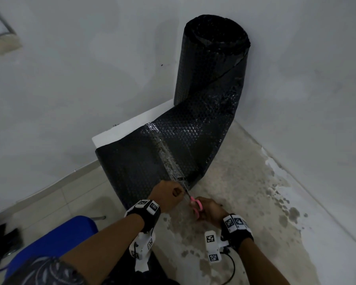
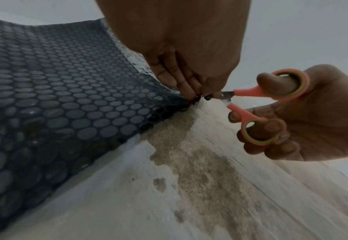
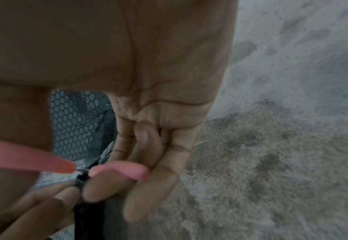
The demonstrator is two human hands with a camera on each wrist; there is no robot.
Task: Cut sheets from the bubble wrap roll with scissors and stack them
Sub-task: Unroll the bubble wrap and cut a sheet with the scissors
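Right hand (image 1: 211, 210): thumb and fingers through both loops of one pink scissors (image 1: 195, 205), blades parted at the sheet's near edge. Left hand (image 1: 168, 195) at its 10 o'clock, pinching that edge beside the blades. One black bubble wrap roll (image 1: 211, 60) upright at 12 o'clock in the wall corner, its sheet (image 1: 152, 153) draped over one white block (image 1: 130, 128) to the stained floor (image 1: 245, 182). One blue seat (image 1: 56, 241) at 7 o'clock.

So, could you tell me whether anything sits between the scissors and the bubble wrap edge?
Nothing visible does: the scissors in the right hand already meet the bubble wrap edge, pinched beside them by the left hand.
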